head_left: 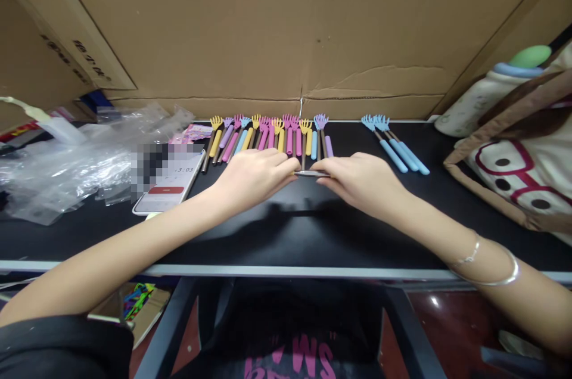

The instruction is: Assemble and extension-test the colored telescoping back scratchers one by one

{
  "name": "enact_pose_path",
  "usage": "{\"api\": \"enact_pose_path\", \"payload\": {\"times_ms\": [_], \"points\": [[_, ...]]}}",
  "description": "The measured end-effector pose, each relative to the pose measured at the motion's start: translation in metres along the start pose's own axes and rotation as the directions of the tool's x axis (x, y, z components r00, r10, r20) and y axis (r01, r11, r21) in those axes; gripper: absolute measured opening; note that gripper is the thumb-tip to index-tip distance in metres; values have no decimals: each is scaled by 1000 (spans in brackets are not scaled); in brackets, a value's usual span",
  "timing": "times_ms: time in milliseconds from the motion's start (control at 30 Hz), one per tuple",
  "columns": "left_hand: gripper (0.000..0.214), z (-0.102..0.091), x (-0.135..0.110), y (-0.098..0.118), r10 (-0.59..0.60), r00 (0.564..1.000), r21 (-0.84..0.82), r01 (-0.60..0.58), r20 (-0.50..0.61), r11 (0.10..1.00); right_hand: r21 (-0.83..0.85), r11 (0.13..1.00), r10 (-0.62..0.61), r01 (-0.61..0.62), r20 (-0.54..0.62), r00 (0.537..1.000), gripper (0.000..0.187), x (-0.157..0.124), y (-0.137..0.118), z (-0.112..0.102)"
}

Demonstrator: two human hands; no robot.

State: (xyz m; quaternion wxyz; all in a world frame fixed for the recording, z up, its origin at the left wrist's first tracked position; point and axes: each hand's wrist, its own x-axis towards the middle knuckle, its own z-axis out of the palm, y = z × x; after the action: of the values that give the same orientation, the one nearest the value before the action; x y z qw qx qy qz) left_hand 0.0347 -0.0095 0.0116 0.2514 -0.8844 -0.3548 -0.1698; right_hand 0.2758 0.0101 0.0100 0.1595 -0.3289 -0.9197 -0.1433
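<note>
Between my hands, above the black tabletop, runs a thin metal rod (309, 173), held level. My left hand (263, 170) is closed around its left end, and my right hand (357, 179) is closed around its right end. Both ends are hidden inside the fingers, with a hint of yellow at each. Just behind the hands lies a row of small back scratchers (289, 134) with claw heads and handles in yellow, pink, purple and blue. Several blue back scratcher parts (395, 149) lie apart to the right.
A phone (179, 182) and a heap of clear plastic bags (84, 158) lie at left. At right stand a bottle (487, 99) and a fabric bag (522, 170). Cardboard (290, 27) walls the back. The table's front edge (295, 272) is near my body.
</note>
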Motion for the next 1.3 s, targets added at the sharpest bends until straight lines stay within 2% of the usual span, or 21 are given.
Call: {"api": "enact_pose_path", "payload": {"times_ms": [67,133,300,367,467,567,633,733,833,933,1133,1233,1300], "points": [[27,-2,4,3,17,1000,21,-17,-3,1000,-38,999,5,-4,16,1000,34,7,-9,1],[28,-4,2,-2,-5,1000,15,5,-5,1000,-56,998,28,-28,12,1000,38,8,-8,1],[34,-4,-26,-46,-162,986,-5,162,-26,987,-85,983,154,-162,-89,984,44,-18,41,-2],[36,-4,-38,-64,-190,981,-81,187,-32,979,-105,981,154,-164,-100,983,47,-31,61,-4],[35,-7,-50,-81,-191,979,-75,186,-66,980,-232,966,84,-112,-128,988,51,-45,79,-10],[35,-12,-59,-97,-125,986,121,138,-109,983,-437,896,-10,-78,-196,981,51,-57,93,-16],[37,-13,-68,-109,-101,988,183,121,-114,976,-546,835,-78,-62,-229,970,50,-66,105,-18],[41,-13,-85,-129,-172,979,161,188,-109,969,-622,782,-142,-51,-256,956,48,-86,130,-18],[42,-12,-102,-146,-249,961,128,264,-117,956,-630,769,-88,-105,-267,960,49,-107,153,-18],[44,-12,-114,-156,-306,947,87,314,-100,945,-626,770,-27,-124,-227,974,46,-122,166,-19],[42,-8,-127,-169,-379,920,72,387,-102,919,-592,791,77,-157,-158,984,32,-135,168,-23],[42,-7,-131,-172,-374,923,98,382,-89,919,-564,806,118,-180,-146,982,33,-139,169,-23],[44,-6,-133,-173,-382,921,115,389,-80,914,-522,818,194,-241,-144,970,36,-140,171,-22]]}}
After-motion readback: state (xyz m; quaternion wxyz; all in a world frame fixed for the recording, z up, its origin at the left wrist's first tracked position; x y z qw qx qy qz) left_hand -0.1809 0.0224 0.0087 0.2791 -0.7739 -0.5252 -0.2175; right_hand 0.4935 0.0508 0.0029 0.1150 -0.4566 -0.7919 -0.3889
